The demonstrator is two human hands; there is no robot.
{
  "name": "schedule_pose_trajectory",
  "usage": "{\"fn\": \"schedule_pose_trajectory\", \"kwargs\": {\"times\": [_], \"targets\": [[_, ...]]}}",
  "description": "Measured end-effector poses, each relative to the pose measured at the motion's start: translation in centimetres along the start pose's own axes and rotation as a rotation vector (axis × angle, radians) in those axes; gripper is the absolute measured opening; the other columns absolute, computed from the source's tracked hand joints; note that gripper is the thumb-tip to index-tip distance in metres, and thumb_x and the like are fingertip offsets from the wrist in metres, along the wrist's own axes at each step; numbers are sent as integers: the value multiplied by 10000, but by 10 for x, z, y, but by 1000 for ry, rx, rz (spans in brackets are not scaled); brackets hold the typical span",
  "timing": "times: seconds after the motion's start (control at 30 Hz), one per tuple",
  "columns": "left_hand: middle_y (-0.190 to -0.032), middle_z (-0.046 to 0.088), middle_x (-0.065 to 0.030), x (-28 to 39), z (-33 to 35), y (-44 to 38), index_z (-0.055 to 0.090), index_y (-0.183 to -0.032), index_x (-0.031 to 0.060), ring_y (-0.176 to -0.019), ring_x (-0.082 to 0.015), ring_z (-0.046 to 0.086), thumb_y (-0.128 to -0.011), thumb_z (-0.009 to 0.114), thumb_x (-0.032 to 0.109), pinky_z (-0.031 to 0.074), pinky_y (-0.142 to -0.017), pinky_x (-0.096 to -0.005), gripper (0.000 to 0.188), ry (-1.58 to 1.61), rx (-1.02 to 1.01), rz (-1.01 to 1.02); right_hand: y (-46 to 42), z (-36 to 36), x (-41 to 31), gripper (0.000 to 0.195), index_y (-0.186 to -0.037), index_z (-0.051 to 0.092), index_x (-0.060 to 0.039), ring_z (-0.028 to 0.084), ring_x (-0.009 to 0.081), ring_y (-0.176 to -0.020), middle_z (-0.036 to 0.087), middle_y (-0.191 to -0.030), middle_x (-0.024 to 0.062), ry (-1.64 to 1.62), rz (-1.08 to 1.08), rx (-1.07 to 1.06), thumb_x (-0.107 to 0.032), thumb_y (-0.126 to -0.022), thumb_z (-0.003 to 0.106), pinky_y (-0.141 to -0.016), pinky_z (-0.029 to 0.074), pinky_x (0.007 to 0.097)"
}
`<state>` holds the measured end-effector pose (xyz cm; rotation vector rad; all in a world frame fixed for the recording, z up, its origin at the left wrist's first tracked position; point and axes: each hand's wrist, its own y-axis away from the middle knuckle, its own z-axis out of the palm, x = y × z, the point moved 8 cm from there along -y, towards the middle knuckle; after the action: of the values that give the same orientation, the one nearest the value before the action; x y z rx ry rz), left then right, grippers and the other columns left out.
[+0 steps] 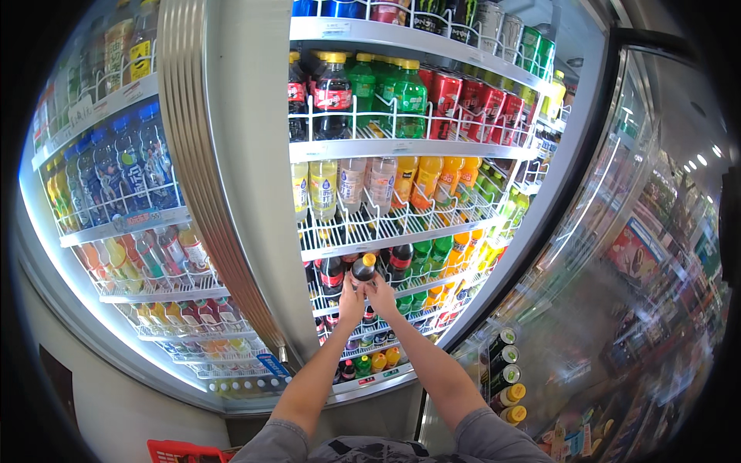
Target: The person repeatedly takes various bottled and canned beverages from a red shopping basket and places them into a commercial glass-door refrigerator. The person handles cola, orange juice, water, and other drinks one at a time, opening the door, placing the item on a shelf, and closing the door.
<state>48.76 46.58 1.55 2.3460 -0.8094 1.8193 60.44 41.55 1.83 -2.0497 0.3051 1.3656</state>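
Note:
Both of my hands are around a dark cola bottle [363, 272] with a yellow cap, held at the front of a wire shelf in a lit drinks cooler. My left hand [351, 302] grips its left side and my right hand [380, 296] its right side. The lower part of the bottle is hidden by my fingers. Beside it on the shelf stand a cola bottle [332, 278] at the left and another dark bottle [400, 258] at the right. Green bottles [441, 250] follow further right.
Above is a wire rack [370, 228] with clear and orange drink bottles. The cooler's glass door [573, 278] stands swung out at the right. Drink cans [505, 354] and yellow-capped bottles [512, 393] are low at the right. A red basket [182, 451] is at bottom left.

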Motion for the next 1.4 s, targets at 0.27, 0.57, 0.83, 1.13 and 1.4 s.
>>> {"fn": "schedule_pose_trajectory", "kwargs": {"times": [0.27, 0.57, 0.83, 1.13, 1.4], "targets": [[-1313, 493, -268, -24, 25, -1, -9, -1551, 167, -1002, -298, 634, -1001, 469, 219, 541, -779, -366, 730, 336, -245, -416, -19, 15, 20, 483, -1320, 460, 4, 699, 241, -950, 681, -1115, 171, 139, 26, -4, -57, -864, 608, -825, 530, 318], [-1247, 554, -137, -68, 38, -3, 28, -1553, 123, -811, -157, 603, -1006, 500, 229, 478, -599, -270, 730, 431, -172, -393, -5, 21, 46, 617, -1438, 334, -62, 617, 254, -1130, 476, -1408, 203, -65, 136, -136, 35, -862, 532, -923, 502, 331], [-1563, 264, -163, -72, 43, 35, 40, -1560, 113, -1148, -201, 553, -991, 497, 115, 504, -872, -292, 730, 544, -216, -355, 48, 7, 33, 564, -1458, 332, -70, 609, 218, -1146, 470, -1403, 186, -63, 40, -21, 29, -928, 497, -884, 507, 290], [-1435, 432, -149, -32, 20, 147, 246, -1517, 35, -1223, -198, 499, -1014, 481, 178, 421, -997, -302, 573, 609, -207, -322, 143, -3, 9, 529, -1448, 349, -19, 507, 253, -1267, 429, -1442, 149, -471, 203, -21, 41, -940, 484, -1040, 426, 319], [-1442, 441, -124, -30, 21, 225, 325, -1498, 72, -1264, -193, 468, -1020, 471, 161, 409, -1031, -329, 508, 667, -275, -423, 229, -20, 17, 506, -1450, 371, -53, 488, 246, -1287, 480, -1405, 168, -568, 378, 4, -58, -965, 514, -1053, 397, 348]]}}
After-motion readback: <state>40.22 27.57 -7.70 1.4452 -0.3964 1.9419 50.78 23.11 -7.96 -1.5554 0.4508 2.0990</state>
